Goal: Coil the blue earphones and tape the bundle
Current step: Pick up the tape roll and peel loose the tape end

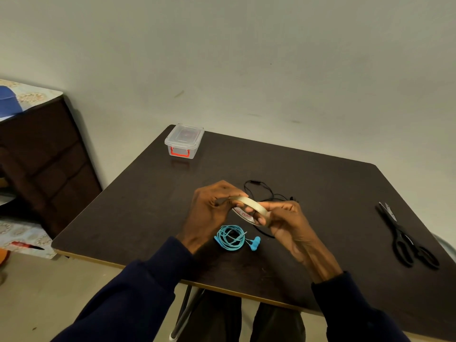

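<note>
Earphones [232, 237] lie coiled on table [320, 193], untaped; left hand [209, 208] and right hand [281, 218] both grip tape roll [251, 209], probably finding its end.

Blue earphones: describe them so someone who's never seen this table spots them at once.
On the dark table, look just on the near side of the left hand and right hand holding a tape roll. The blue earphones lie there, wound into a small ring with earbuds at its right. The black cable behind the hands is loose, not coiled.
</note>
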Motion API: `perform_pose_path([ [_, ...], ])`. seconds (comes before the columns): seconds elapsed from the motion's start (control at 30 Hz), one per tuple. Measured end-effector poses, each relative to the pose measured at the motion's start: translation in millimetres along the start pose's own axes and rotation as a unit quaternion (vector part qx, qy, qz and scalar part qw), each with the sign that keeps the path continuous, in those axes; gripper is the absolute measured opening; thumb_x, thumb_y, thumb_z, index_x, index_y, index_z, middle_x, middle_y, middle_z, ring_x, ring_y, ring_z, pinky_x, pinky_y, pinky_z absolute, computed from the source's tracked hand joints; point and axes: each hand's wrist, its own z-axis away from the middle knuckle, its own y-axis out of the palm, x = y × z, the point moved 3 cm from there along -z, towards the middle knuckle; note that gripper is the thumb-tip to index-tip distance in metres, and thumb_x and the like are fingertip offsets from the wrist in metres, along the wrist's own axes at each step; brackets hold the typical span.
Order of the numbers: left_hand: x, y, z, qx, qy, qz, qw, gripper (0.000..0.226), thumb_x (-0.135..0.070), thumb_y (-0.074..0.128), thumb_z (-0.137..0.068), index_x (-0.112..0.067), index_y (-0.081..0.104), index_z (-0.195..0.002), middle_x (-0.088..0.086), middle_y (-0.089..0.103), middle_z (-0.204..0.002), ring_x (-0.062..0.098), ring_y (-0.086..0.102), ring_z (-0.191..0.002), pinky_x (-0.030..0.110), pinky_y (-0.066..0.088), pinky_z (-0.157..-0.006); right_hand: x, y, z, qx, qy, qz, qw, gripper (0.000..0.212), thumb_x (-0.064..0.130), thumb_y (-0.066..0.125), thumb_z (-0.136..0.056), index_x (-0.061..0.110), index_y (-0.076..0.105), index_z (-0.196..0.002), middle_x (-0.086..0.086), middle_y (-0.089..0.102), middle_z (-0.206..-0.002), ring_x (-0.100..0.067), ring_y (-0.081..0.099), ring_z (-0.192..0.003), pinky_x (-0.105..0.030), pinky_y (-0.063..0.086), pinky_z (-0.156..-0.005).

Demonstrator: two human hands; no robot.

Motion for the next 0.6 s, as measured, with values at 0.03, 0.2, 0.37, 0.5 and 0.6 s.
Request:
perform_pose_path([
  [0.03, 2.8, 0.9, 0.2, 0.000, -0.007, 0.011, 1.000, 0.021, -0.005, 0.072, -0.089, -0.014, 0.074, -0.109, -0.007, 0.070, -0.101, -0.002, 0.067, -0.091, 0.013, 0.053, -0.080, 0.3, -1.2, -1.0, 0.005, 0.001, 0.002, 1.000, 0.030, 0.000, 0.057, -0.075, -0.013, 0.072, -0.098, -0.016, 0.072, -0.072, -0.013, 0.059, -0.060, -0.021, 0.052, -0.065],
  [0.2, 22.6, 5.9, 2.9, -0.033, -0.143, 0.203, 0.968, 0.016, -0.014, 0.073, -0.090, -0.014, 0.078, -0.105, 0.001, 0.074, -0.101, 0.023, 0.073, -0.095, 0.033, 0.063, -0.075, -0.3, -8.0, -8.4, -0.009, -0.025, 0.031, 0.999, 0.024, 0.010, 0.070, -0.087, -0.011, 0.074, -0.098, -0.016, 0.075, -0.084, -0.012, 0.053, -0.060, -0.024, 0.051, -0.068],
  [0.37, 33.0, 13.5, 4.0, -0.051, -0.224, 0.339, 0.912, 0.020, -0.015, 0.078, -0.084, -0.017, 0.079, -0.104, 0.011, 0.076, -0.104, 0.033, 0.074, -0.099, 0.047, 0.064, -0.071, 0.9, -14.2, -7.7, 0.008, -0.023, -0.039, 0.999, 0.041, 0.017, 0.068, -0.085, -0.018, 0.066, -0.105, -0.018, 0.073, -0.089, -0.015, 0.052, -0.064, -0.027, 0.052, -0.071],
  [0.5, 35.7, 18.4, 7.9, -0.046, -0.274, 0.413, 0.868, 0.028, -0.023, 0.080, -0.082, -0.012, 0.076, -0.107, 0.018, 0.075, -0.108, 0.035, 0.073, -0.105, 0.047, 0.063, -0.072, 3.8, -12.5, -2.8, 0.018, -0.016, -0.065, 0.998, 0.033, 0.011, 0.058, -0.092, -0.019, 0.063, -0.107, -0.009, 0.072, -0.079, -0.022, 0.046, -0.071, -0.028, 0.051, -0.076],
  [0.6, 33.6, 21.1, 9.6, -0.018, -0.294, 0.419, 0.859, 0.023, -0.014, 0.074, -0.087, -0.008, 0.074, -0.110, 0.017, 0.074, -0.113, 0.036, 0.071, -0.110, 0.049, 0.063, -0.075, 5.5, -12.6, -1.3, 0.014, -0.017, -0.061, 0.998, 0.027, 0.004, 0.055, -0.096, -0.020, 0.062, -0.105, -0.008, 0.071, -0.076, -0.021, 0.050, -0.072, -0.029, 0.050, -0.078],
])
